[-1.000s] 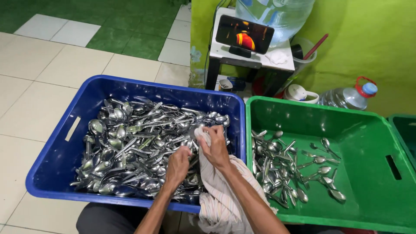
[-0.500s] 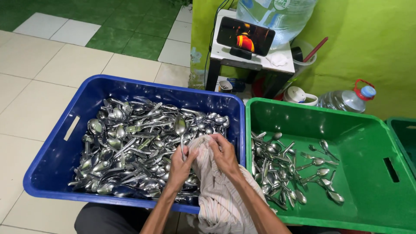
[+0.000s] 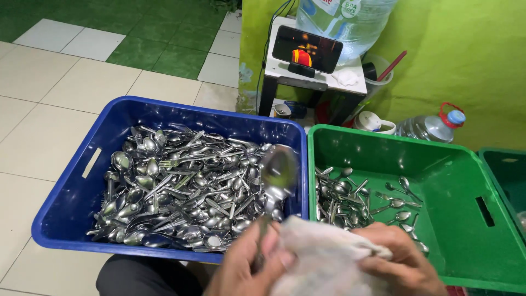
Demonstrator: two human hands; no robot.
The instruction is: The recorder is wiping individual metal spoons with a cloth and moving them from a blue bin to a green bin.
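My left hand (image 3: 249, 268) grips the handle of a steel spoon (image 3: 276, 175), whose bowl points up and looks blurred. My right hand (image 3: 402, 260) holds a pale striped cloth (image 3: 323, 263), bunched between both hands near the bottom edge. Behind the hands stands a blue crate (image 3: 82, 181) heaped with several steel spoons and forks (image 3: 181, 186). To its right is a green crate (image 3: 466, 219) with a smaller pile of spoons (image 3: 350, 197) at its left side.
A phone (image 3: 307, 48) with a lit screen stands on a small white table (image 3: 350, 82) under a large water bottle (image 3: 345, 16). A smaller water bottle (image 3: 430, 126) and a white cup (image 3: 375, 121) sit by the green wall. Another green crate (image 3: 507, 170) is at far right. Tiled floor lies left.
Both hands have lifted out of the blue crate toward the camera. The left hand picked out a spoon and raised it upright; the cloth came up with the right hand.
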